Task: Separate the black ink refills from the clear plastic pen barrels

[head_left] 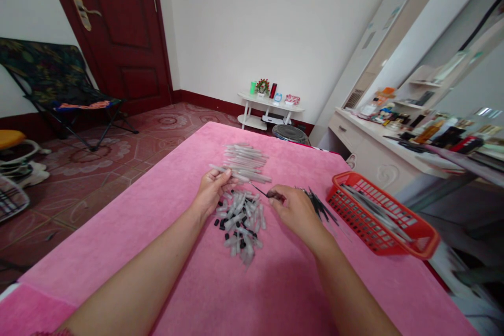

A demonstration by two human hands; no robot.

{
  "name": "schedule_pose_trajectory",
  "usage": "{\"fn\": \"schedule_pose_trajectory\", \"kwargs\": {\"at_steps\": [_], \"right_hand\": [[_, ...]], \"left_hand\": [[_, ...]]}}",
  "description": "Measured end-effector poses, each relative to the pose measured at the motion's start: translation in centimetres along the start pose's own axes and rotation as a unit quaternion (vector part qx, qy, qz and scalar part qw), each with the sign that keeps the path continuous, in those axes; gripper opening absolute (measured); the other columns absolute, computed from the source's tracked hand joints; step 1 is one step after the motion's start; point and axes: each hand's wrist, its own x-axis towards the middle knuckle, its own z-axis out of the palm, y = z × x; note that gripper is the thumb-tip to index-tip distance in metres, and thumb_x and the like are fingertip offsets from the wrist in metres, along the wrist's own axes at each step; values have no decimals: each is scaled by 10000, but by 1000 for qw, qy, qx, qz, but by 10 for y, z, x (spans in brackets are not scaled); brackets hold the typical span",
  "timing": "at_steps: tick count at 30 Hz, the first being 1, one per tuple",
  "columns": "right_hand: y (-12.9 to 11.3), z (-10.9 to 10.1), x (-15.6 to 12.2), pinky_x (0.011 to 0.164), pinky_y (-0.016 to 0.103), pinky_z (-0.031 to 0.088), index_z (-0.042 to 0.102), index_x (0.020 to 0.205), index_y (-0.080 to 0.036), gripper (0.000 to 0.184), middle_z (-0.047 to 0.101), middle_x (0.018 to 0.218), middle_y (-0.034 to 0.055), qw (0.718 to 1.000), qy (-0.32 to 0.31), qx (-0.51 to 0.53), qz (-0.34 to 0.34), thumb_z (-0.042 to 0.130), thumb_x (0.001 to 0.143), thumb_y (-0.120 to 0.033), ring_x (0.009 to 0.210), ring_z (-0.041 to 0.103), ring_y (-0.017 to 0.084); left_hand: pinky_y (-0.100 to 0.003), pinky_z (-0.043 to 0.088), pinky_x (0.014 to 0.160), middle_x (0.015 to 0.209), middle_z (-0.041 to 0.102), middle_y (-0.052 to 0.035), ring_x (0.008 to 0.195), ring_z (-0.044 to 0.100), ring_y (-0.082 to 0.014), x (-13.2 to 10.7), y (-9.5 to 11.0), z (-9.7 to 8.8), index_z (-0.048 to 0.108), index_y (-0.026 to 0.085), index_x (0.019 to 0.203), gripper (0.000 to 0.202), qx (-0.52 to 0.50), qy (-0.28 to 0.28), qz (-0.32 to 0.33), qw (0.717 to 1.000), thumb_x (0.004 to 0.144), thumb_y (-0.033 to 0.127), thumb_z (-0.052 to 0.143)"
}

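Observation:
My left hand (pixel 212 192) pinches a translucent pen barrel (pixel 216 168) between thumb and fingers. Facing it, my right hand (pixel 294 209) holds a thin dark pen refill (pixel 259 190), its pointed end close to the barrel's right end. Whether the tip has entered the barrel is too small to tell. Just beyond my left hand, a row of similar translucent barrels (pixel 246 157) lies side by side. Below and between my hands spreads a pile of clear caps and small black plugs (pixel 241 220). Several dark refills (pixel 321 207) lie right of my right hand.
A pink cloth covers the table (pixel 220 294). On its right side stands a red plastic basket (pixel 388 202) holding long thin grey pieces. Further right is a dresser (pixel 378 139) crowded with bottles. A folding chair (pixel 74 84) and a low white stand (pixel 252 100) are farther off.

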Motion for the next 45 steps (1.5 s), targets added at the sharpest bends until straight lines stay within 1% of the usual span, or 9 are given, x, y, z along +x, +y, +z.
{"fn": "schedule_pose_trajectory", "kwargs": {"at_steps": [11,23,26,29,31,33,35,39,45], "right_hand": [[-1,-1,1,654,225,384,684,857,-211,229,705,825,22,1000,-3,-21,2,508,735,-129,744,618,161],[-4,4,1,735,265,401,683,855,-216,160,693,871,29,998,12,-39,-45,544,788,-173,807,610,178],[-14,6,-1,802,303,406,659,923,-206,155,665,942,58,993,100,-21,-52,564,802,-212,898,588,207],[-24,7,-5,893,350,382,593,1064,-187,262,601,1092,104,964,262,8,-46,568,818,-276,1042,529,236],[-28,9,-7,896,355,378,581,1056,-189,236,598,1076,105,952,302,24,-47,533,843,-278,1038,527,231],[-30,13,-8,861,337,383,606,960,-199,149,627,975,78,965,255,30,-55,515,854,-251,958,556,213],[-29,21,-9,806,306,385,625,858,-207,88,645,868,41,986,153,20,-57,542,837,-224,858,575,188],[-29,40,-12,684,258,371,639,827,-222,62,658,841,10,999,-13,-31,-18,628,778,-259,777,589,161],[-35,56,-16,664,274,367,635,878,-230,199,666,928,32,992,-55,-106,32,656,746,-378,833,614,201]], "left_hand": [[-192,529,564,711,689,-25,616,663,-122,2,-3,-1,603,122,829,359,39,1,17,999,616,351,778],[-229,532,599,708,698,-42,656,683,-171,-7,-4,4,616,128,813,329,106,-99,-14,989,620,337,782],[-230,545,614,710,698,-36,660,685,-168,-7,-3,5,627,128,818,310,64,-99,-37,992,618,302,788],[-189,554,614,715,699,-28,658,684,-137,-1,-1,0,639,122,789,207,-39,-37,-39,998,658,223,763],[-149,550,596,675,689,-9,647,681,-112,5,2,-5,628,123,743,92,-125,21,-28,992,709,141,712],[-126,548,594,645,682,-5,631,676,-93,9,4,-9,617,116,727,60,-200,68,-23,977,767,75,636],[-119,549,596,643,682,-17,615,671,-83,11,5,-10,609,101,726,113,-247,94,-23,964,809,37,567],[-135,558,588,642,682,-36,597,670,-91,10,6,-8,607,87,715,184,-269,95,-28,958,848,22,497],[-136,560,615,645,685,-31,620,675,-91,10,4,-9,617,87,729,151,-260,85,-30,961,835,28,528]]}}
